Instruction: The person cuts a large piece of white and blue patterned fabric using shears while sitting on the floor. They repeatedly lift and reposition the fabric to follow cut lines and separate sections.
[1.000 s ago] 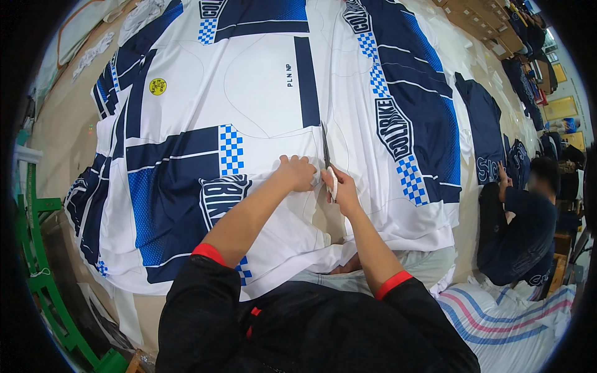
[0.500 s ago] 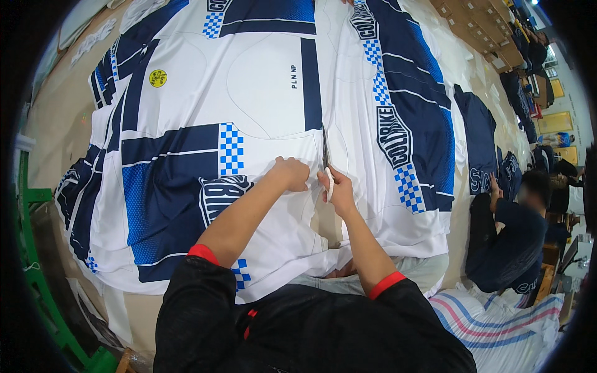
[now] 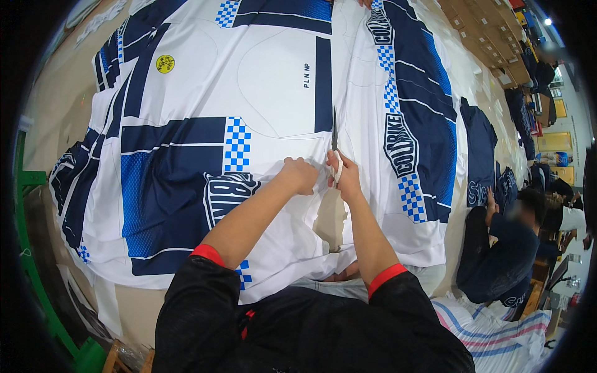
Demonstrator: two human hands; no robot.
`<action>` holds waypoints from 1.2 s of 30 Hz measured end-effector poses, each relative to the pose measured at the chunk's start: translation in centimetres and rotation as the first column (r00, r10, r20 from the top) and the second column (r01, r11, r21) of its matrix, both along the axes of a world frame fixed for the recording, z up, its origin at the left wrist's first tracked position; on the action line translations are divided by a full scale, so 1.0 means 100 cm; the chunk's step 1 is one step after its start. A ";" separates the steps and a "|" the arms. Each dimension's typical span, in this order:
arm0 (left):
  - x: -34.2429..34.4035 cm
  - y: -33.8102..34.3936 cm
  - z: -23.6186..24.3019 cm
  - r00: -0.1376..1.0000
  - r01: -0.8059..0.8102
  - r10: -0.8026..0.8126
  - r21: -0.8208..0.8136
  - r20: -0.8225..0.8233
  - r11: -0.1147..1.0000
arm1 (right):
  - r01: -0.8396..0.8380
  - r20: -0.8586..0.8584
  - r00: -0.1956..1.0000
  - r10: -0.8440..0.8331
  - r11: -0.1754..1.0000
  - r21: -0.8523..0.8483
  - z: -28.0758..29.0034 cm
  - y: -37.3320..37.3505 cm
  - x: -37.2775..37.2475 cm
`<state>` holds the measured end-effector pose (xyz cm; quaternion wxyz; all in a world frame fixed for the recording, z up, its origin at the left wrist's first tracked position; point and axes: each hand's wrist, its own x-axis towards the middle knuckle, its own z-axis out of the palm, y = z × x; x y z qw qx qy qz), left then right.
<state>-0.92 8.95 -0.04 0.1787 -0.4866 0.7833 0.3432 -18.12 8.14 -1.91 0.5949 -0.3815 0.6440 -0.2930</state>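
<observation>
A wide sheet of white fabric [image 3: 283,56] printed with navy and blue panels and blue checks covers the table. My right hand [image 3: 347,177] is closed round the white handles of a pair of scissors [image 3: 334,133], whose dark blades point away from me along the right border of a navy strip. Behind the scissors the cloth is parted, and beige tabletop shows in the gap. Just left of the cut, my left hand [image 3: 301,176] is closed at the edge of the white fabric, its fingertips partly hidden. Thin curved outlines mark the cloth ahead.
Navy printed pieces [image 3: 479,149] lie on the table at the right, with another person [image 3: 504,248] seated beside them. Cardboard boxes [image 3: 485,34] are stacked at the far right. A striped white sack [image 3: 497,326] lies at lower right. Green metal framing [image 3: 37,273] runs along the left.
The scissors and both hands have moved slightly forward along the cloth, and the gap behind the blades reaches farther. The whole view has shifted a little.
</observation>
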 end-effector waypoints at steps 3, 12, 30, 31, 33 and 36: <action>0.000 0.002 0.001 1.000 0.008 -0.008 -0.008 0.002 1.000 | -0.012 -0.019 1.000 0.012 1.000 -0.011 -0.004 -0.002 -0.001; 0.001 0.002 0.003 1.000 0.017 -0.017 -0.001 0.009 1.000 | -0.071 -0.054 0.996 0.069 0.997 -0.034 -0.012 -0.006 -0.001; -0.001 0.002 0.004 0.999 0.033 -0.033 0.032 -0.006 0.999 | -0.042 -0.093 0.995 0.044 0.999 0.027 -0.003 -0.067 0.012; -0.001 0.001 0.004 0.999 0.037 -0.037 0.041 -0.002 0.998 | -0.050 -0.087 0.995 0.053 0.998 0.041 0.001 -0.073 0.012; -0.001 0.002 0.004 0.999 0.032 -0.032 0.043 -0.009 0.999 | -0.043 -0.111 0.993 0.048 0.998 0.052 0.005 -0.084 0.018; -0.001 0.002 0.006 1.000 0.029 -0.029 0.042 -0.012 0.999 | -0.004 -0.118 0.993 0.008 1.000 0.027 0.005 -0.096 0.024</action>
